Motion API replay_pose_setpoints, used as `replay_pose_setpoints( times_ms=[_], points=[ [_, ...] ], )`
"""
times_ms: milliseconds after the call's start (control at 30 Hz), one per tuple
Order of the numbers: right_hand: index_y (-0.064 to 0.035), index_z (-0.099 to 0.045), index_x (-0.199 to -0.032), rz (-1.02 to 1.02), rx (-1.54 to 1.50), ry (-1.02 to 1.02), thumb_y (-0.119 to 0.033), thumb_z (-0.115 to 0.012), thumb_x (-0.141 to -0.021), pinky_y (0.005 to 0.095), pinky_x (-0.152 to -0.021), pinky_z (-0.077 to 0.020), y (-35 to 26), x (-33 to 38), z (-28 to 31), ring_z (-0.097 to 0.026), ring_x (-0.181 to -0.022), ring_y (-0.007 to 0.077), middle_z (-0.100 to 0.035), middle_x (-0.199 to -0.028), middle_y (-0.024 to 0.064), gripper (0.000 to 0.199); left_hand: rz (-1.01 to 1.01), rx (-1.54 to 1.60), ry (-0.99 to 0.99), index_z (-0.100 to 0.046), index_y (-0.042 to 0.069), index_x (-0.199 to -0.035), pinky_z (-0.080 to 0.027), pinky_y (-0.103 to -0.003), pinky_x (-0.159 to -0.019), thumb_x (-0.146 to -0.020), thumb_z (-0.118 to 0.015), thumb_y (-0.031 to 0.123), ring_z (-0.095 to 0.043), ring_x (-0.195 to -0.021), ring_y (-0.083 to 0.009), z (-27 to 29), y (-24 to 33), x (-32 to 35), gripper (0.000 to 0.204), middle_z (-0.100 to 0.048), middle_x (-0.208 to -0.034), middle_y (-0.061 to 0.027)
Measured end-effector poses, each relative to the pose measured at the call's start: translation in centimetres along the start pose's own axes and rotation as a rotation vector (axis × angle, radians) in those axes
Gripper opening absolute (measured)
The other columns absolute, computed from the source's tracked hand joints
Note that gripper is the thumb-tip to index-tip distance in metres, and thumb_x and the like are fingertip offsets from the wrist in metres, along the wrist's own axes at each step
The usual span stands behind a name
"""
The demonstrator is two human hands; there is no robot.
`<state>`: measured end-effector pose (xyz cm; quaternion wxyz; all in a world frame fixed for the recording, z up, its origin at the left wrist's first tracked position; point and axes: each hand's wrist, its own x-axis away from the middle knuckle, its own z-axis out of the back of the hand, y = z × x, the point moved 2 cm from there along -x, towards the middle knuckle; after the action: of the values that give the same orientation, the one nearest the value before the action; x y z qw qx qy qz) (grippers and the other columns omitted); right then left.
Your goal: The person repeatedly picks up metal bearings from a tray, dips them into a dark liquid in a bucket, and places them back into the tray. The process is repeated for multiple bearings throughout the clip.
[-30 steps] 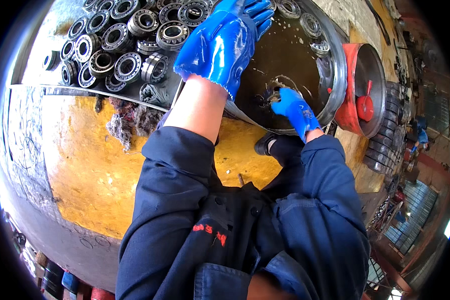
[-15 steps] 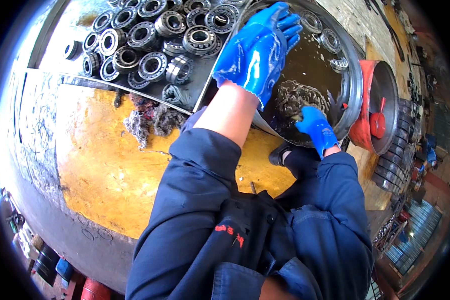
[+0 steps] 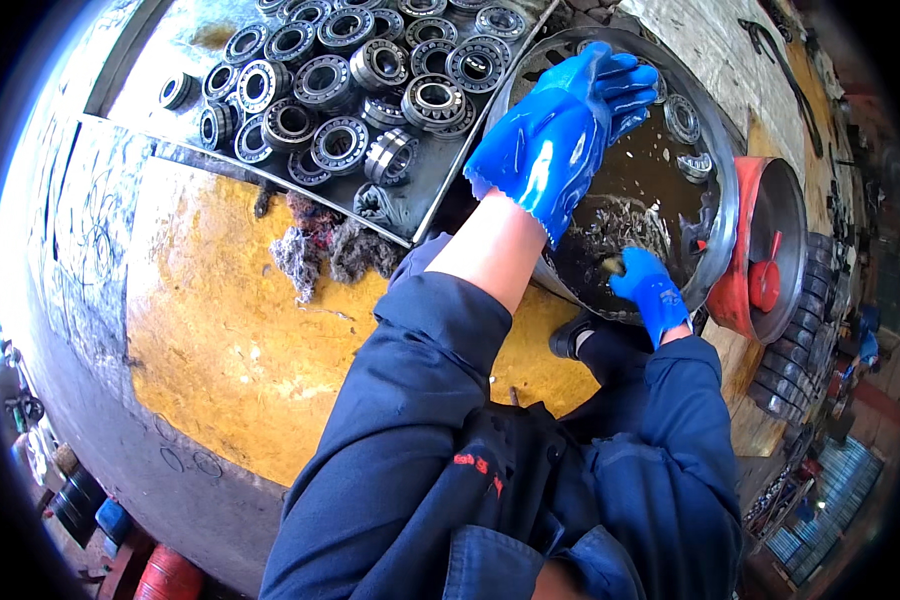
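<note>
My left hand (image 3: 560, 130), in a wet blue rubber glove, reaches over a round metal basin (image 3: 727, 225) of murky brown liquid. Its fingers are stretched out to the right, and no object shows in them. At the basin's near side my right hand (image 3: 652, 288), also blue-gloved, has its fingers curled around something with a small yellowish end; the rest is hidden. Just beyond that hand the liquid (image 3: 625, 222) is rippled and streaked with light. Steel roller bearings lie in the basin's far right part, including one bearing (image 3: 682, 118) and another, partly sunk bearing (image 3: 694, 166).
Left of the basin, a metal tray (image 3: 300, 190) carries many bearings (image 3: 322, 82) and a grey rag (image 3: 378, 205). Dirty fibre rags (image 3: 355, 250) hang at its edge above the yellow floor (image 3: 240, 330). A red drum (image 3: 738, 290) holding a red scoop (image 3: 764, 282) stands right of the basin.
The whole view has shifted, so the scene sits lower and further right. My left hand has moved slightly right over the basin. The liquid before my right hand looks less frothy.
</note>
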<state>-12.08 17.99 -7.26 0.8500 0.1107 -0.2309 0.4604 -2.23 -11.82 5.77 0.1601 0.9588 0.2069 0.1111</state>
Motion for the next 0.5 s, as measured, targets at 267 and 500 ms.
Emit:
replay_pose_setpoints(
  times_ms=[267, 500],
  points=[
    [-0.0151, -0.074, -0.099, -0.047, -0.123, 0.126, -0.019, -0.064, -0.085, 0.0498, -0.079, -0.0548, -0.6, 1.3, -0.4, -0.070, -0.094, 0.0376, -0.074, -0.105, 0.0159, 0.017, -0.014, -0.088, -0.078, -0.065, 0.012, -0.127, -0.052, -0.037, -0.100, -0.100, -0.065, 0.039, -0.065, -0.118, -0.0275, -1.4, 0.6, 1.1, 0.038, -0.069, -0.128, -0.0126],
    [-0.0129, -0.073, -0.101, -0.098, -0.015, -0.172, -0.031, -0.075, -0.083, 0.0463, -0.081, -0.0536, -1.8, 0.7, 1.7, -0.069, -0.096, 0.0383, -0.074, -0.105, 0.0167, 0.026, -0.065, -0.134, -0.081, -0.067, 0.010, -0.116, -0.054, -0.036, -0.083, -0.096, -0.069, 0.033, -0.069, -0.098, -0.0220, -0.5, 0.3, -0.3, 0.030, -0.074, -0.109, -0.0101]
  ],
)
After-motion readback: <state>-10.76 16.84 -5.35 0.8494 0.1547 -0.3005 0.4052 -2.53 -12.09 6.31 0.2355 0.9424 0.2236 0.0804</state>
